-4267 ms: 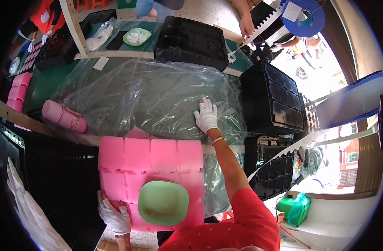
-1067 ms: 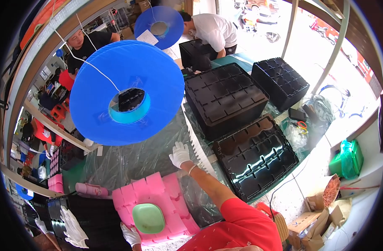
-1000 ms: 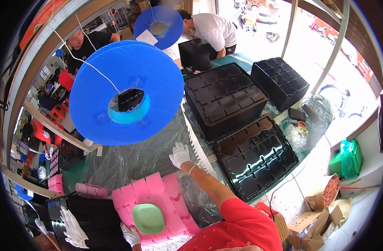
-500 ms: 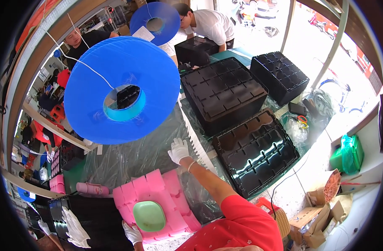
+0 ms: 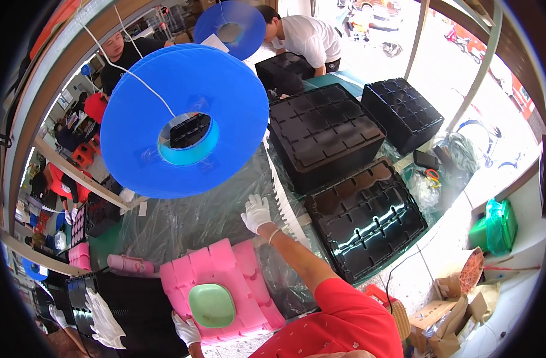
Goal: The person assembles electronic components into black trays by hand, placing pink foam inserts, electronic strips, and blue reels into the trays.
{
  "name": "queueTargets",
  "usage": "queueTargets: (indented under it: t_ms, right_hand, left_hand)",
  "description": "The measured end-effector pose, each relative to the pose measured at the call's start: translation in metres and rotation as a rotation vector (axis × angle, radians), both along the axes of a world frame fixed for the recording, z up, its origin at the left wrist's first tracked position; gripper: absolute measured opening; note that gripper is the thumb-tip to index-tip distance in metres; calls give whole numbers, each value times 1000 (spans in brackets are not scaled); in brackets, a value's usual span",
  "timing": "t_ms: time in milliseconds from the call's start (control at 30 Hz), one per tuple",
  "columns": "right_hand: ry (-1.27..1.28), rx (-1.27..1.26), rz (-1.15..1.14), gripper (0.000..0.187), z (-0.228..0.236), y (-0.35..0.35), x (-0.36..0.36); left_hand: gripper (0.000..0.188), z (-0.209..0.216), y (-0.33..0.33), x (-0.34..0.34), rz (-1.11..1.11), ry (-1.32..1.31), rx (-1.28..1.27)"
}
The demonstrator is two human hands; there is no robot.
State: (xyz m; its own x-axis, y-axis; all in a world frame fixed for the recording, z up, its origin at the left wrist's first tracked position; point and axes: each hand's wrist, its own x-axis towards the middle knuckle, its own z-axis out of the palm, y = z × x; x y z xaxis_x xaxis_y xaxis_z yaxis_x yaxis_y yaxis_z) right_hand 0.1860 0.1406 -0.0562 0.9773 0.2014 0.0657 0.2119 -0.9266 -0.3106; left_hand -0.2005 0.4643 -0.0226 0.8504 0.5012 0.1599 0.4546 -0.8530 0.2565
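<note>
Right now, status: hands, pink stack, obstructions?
Left hand at edge of pink stack; right hand open over clear sheeting. Green dish atop stack. Blue reel partly blocks view.

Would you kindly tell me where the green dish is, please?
In the head view, the green dish sits low and left of centre, on the pink stack, just right of the gloved left hand.

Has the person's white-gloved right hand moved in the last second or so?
No, not noticeably: the right hand keeps its place relative to the pink bottle; the whole view has shifted slightly.
</note>
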Motion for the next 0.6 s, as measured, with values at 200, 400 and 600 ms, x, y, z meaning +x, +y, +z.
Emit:
queueTargets:
  t_ms: [200,400,600]
  right_hand:
    - [-123,-70,67,54,-12,2,12]
    - [68,-157,167,52,-10,10,18]
    - [40,-141,144,49,-6,15,13]
  left_hand:
    - [60,5,-8,7,-17,25,-24]
    - [61,14,-12,8,23,27,-68]
    - [62,18,-13,9,21,41,-83]
